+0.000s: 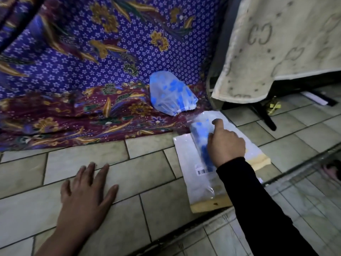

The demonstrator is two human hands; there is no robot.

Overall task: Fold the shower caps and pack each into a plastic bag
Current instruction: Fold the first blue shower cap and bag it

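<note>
A loose shower cap (170,93), clear with blue dots, lies on the patterned cloth (83,71). A second, folded blue-dotted cap sits inside a clear plastic bag (198,133). My right hand (225,143) grips that packed bag from above, over a stack of flat packets (186,163) on the tile floor. The stack's top sheet carries a barcode label. My left hand (86,193) rests flat on the tiles with fingers spread, holding nothing.
The purple and maroon floral cloth covers the floor at the back left. A cream blanket (276,48) hangs at the upper right over a dark frame. A dark bar (263,117) lies on the tiles. A wire grid (304,174) stands at the right edge.
</note>
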